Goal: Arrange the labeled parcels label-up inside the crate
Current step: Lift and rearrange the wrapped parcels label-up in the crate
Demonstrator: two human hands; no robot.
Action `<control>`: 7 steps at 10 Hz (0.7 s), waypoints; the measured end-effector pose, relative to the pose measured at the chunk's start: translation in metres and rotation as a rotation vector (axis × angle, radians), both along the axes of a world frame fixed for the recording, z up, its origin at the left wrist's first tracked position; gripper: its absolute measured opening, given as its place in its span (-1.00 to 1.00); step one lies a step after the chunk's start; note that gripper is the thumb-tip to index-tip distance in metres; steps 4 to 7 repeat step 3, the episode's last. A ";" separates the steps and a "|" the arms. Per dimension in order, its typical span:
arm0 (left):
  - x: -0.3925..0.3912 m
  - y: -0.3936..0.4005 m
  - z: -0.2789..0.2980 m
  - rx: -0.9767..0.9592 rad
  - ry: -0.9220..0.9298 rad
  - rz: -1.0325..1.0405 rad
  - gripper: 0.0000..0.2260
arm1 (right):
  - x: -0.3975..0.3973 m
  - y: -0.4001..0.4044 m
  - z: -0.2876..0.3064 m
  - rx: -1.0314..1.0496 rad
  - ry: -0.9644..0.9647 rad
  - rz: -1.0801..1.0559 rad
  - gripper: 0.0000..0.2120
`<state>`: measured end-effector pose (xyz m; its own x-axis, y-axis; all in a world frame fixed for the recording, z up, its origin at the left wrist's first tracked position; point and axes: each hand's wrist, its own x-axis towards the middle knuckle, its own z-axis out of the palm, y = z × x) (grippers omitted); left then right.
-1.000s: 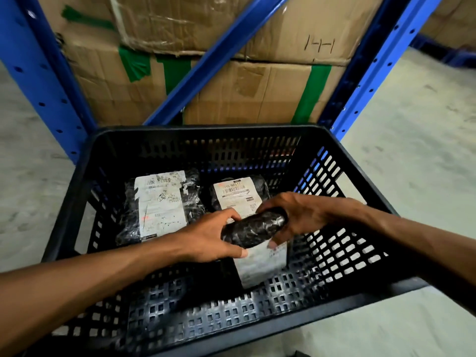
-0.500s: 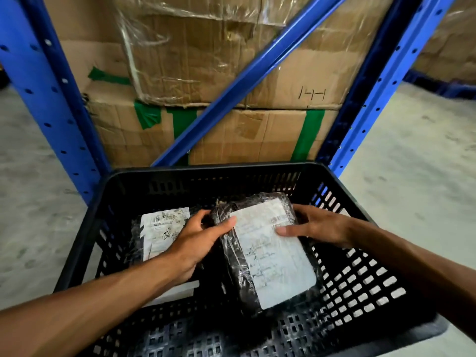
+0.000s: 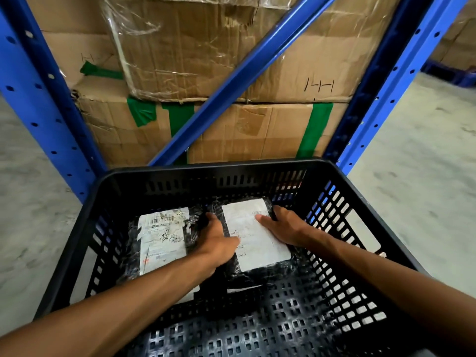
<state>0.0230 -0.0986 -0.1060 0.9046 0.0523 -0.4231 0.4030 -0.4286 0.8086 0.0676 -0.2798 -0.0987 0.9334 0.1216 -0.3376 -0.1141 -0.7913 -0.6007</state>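
Note:
A black slotted crate (image 3: 85,220) stands on the floor in front of me. Inside, at the far end, a black-wrapped parcel (image 3: 162,240) lies at the left with its white label up. To its right a second black parcel (image 3: 253,243) lies label-up on top of another parcel, whose white edge shows beneath. My left hand (image 3: 219,240) grips the second parcel's left edge. My right hand (image 3: 286,228) rests on its right side, fingers spread over the label.
A blue metal rack (image 3: 43,106) with a diagonal brace (image 3: 244,73) stands right behind the crate. Stacked cardboard boxes (image 3: 257,130) with green tape sit inside it. Grey concrete floor (image 3: 412,163) lies on both sides. The crate's near half shows bare perforated bottom.
The parcel was turned from edge-on to label-up, then lowered flat onto the right-hand parcel. Both hands followed it down. The view tilted up, so the crate sits lower in frame.

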 end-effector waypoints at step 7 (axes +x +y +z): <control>-0.003 0.028 0.043 0.014 0.054 -0.133 -0.43 | 0.003 -0.004 0.030 -0.273 -0.074 0.191 -0.53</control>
